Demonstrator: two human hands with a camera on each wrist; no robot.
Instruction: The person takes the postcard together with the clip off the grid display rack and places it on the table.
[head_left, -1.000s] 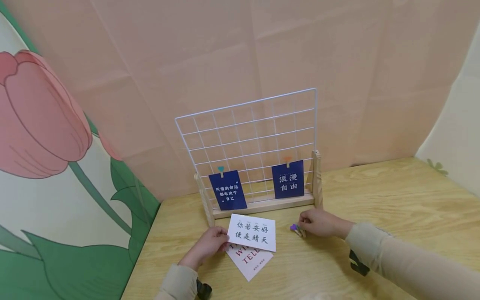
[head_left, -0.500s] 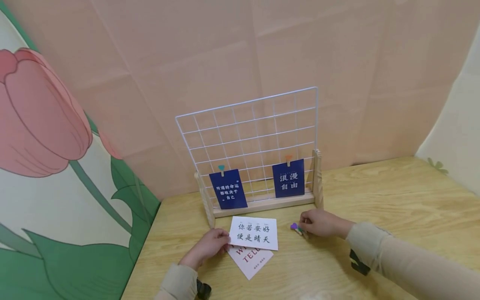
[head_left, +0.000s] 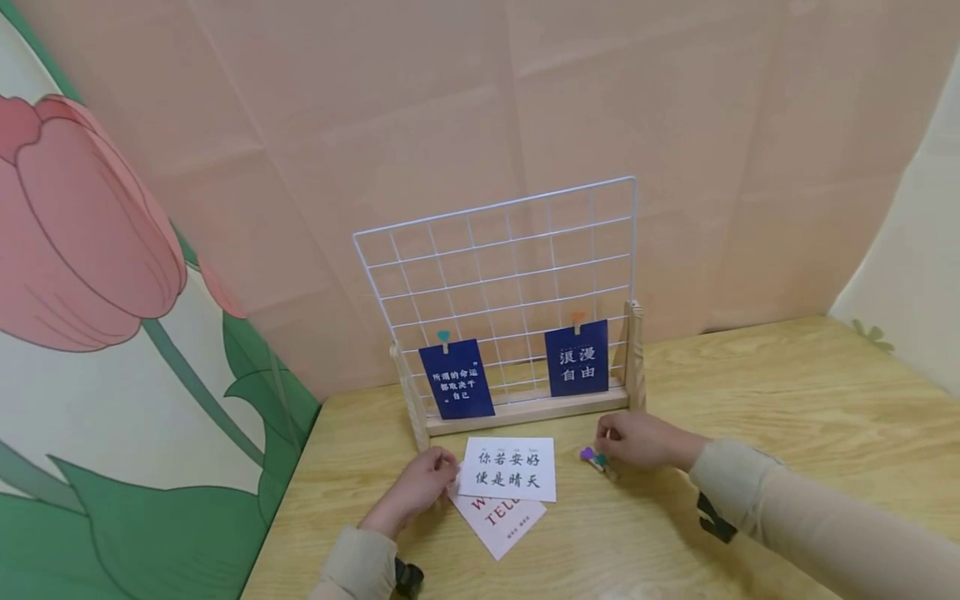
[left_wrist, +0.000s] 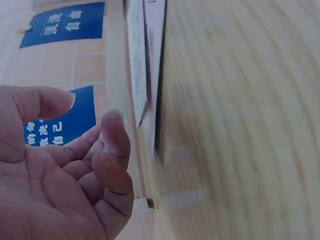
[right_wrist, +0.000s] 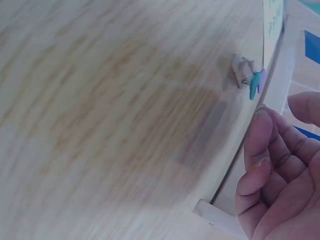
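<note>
Table (head_left: 787, 400): near edge cut off. Rack (head_left: 528, 412) nr back edge. L hand (head_left: 420, 485) just beside white card (head_left: 508, 468), R hand (head_left: 648, 442) just beside clips (right_wrist: 243, 74); both w/ fingers loosely curled, thumb apart from fingertips. White card: in front of rack, long axis approx. L-R. Pink card (head_left: 504, 527): partly hidden under it, long axis unclear, one corner twd near edge. Clips: coloured ends twd back edge; detail blurred.
</note>
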